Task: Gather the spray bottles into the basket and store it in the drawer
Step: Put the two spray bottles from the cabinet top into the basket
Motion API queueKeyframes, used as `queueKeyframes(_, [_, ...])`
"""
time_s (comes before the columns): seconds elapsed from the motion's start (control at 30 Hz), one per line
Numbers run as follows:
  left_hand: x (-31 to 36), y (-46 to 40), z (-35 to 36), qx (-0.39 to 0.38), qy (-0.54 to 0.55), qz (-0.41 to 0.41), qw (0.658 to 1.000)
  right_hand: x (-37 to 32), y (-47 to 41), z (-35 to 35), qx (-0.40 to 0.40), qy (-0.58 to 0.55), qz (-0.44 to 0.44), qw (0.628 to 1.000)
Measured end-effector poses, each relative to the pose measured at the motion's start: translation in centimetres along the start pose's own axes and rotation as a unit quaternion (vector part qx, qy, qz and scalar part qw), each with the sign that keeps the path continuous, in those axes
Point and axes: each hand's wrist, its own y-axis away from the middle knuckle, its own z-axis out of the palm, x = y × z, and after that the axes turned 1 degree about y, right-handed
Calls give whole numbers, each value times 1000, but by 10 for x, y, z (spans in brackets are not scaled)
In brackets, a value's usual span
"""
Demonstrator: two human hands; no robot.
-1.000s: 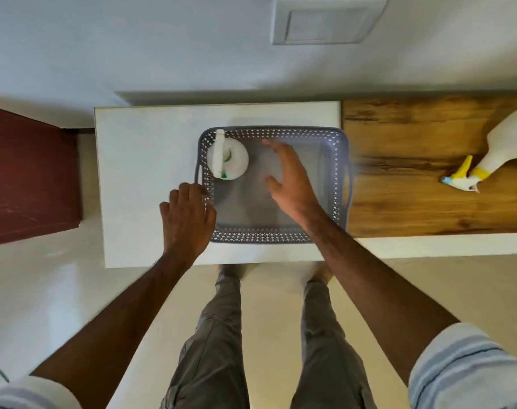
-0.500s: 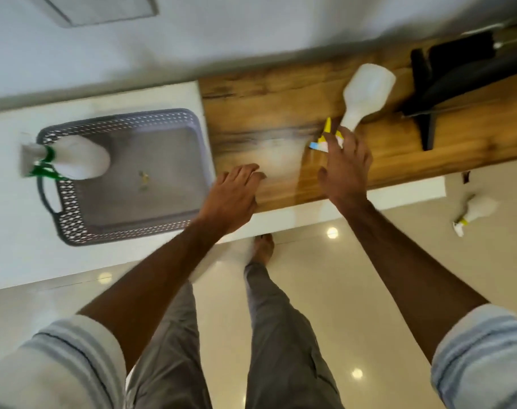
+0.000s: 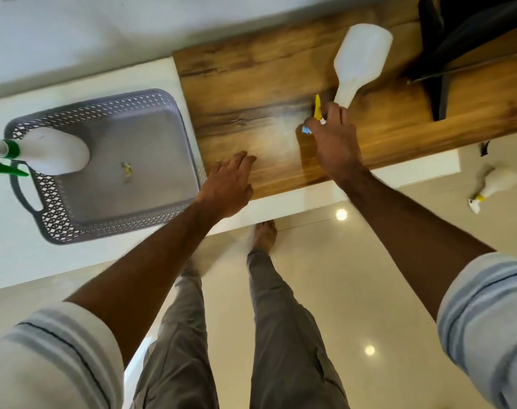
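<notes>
A grey perforated basket sits on the white counter at the left. A white spray bottle with a green trigger stands in the basket's left end. On the wooden top, a white spray bottle with a yellow trigger lies on its side. My right hand is closed around this bottle's neck and spray head. My left hand hovers open over the wood near the basket's right wall, holding nothing. A third white spray bottle lies on the floor at the right.
A black chair stands at the far right of the wooden top. The white counter carries the basket. My legs and a bare foot stand on glossy beige tiles below the counter edge.
The view swung right from the basket. My right hand left the basket, reached across the wood and closed on the yellow-trigger bottle's neck. My left hand let go of the basket's corner and moved right.
</notes>
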Motion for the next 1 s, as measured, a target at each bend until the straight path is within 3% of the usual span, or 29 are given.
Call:
queueKeyframes(0.3, [-12,18,-15,87,68,31,993,-59,64,29,-66,4,-144,987])
queueKeyframes(0.5, [-34,41,-27,166,141,46,975,-92,89,-23,-48,-47,-255,965])
queueKeyframes(0.6, [-55,60,-36,139,166,54,975,-104,101,-86,-78,-172,-275,943])
queueKeyframes(0.73, [-83,91,-51,81,173,92,977,-122,100,-175,-207,-264,-279,900])
queueKeyframes(0.87, [-105,132,-59,-17,340,90,936,-159,81,-223,-248,-275,-306,877])
queueKeyframes(1.0, [-123,170,-61,46,385,66,919,-212,55,-234,-235,-353,-345,837])
